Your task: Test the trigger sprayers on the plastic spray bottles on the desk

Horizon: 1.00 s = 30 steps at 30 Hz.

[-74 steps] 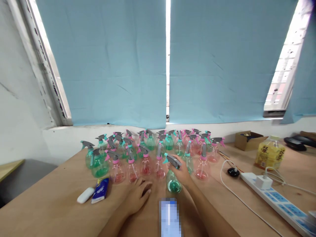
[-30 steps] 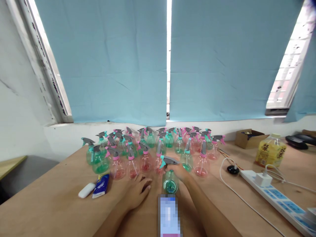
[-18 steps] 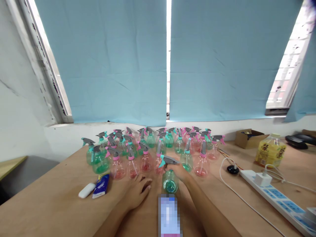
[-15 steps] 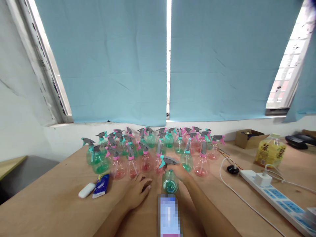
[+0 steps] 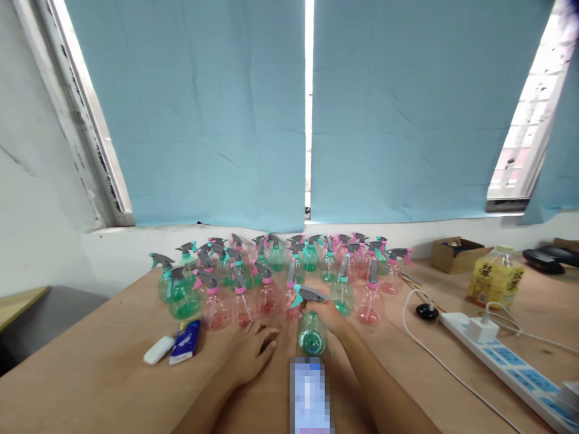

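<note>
Right hand (image 5: pixel 332 317) gripping the neck of a green spray bottle (image 5: pixel 311 333) standing on the wooden table (image 5: pixel 90 367) before the crowd of green and pink spray bottles (image 5: pixel 271 277), left hand (image 5: pixel 251 352) flat, fingers spread, beside it, yellow bottle (image 5: pixel 496 277) with dark unreadable characters, blue packet (image 5: pixel 185 341), writing too small to read

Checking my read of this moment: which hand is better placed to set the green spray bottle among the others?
Right hand: probably, since it already grips the green spray bottle; left hand lies flat on the table.
</note>
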Motion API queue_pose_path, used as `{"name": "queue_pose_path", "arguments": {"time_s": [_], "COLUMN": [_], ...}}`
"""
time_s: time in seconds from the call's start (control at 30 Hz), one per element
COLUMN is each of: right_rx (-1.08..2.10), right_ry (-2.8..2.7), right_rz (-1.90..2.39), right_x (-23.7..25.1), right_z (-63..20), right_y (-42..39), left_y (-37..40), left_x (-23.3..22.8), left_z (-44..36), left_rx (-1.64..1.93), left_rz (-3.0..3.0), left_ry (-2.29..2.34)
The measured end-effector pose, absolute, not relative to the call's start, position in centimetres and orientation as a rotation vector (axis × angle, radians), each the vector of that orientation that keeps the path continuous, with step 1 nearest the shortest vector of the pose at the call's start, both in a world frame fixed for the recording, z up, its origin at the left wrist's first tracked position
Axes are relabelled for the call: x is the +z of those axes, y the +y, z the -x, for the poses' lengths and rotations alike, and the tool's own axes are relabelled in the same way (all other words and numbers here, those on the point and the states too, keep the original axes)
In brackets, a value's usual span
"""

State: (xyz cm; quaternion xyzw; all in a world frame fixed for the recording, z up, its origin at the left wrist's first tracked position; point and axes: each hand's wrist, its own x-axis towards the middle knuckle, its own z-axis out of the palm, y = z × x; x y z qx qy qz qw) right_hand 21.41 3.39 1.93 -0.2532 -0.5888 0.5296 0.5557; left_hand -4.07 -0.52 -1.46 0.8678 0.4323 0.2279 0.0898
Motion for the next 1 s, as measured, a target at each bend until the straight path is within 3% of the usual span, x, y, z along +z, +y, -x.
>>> {"name": "queue_pose_path", "arguments": {"time_s": [0.5,0.73,1.0], "right_rx": [1.182,0.549,0.126], "right_ry": [-1.27,-1.096,-1.282], "right_rz": [0.665,1.0,1.122], "right_x": [2.5,0.9,-1.7], "right_z": [-21.0,-22.4,-21.5], "right_y": [2.6,2.7,3.8], "left_y": [-0.6,-0.5,-0.6], "left_x": [-1.2,-1.1,-1.2], "left_z": [4.0,3.9,4.0], "left_rx": [0.702,0.682,0.682], "left_rz": [-2.565,-2.578,-2.581], "left_ry": [1.287,1.27,1.278]}}
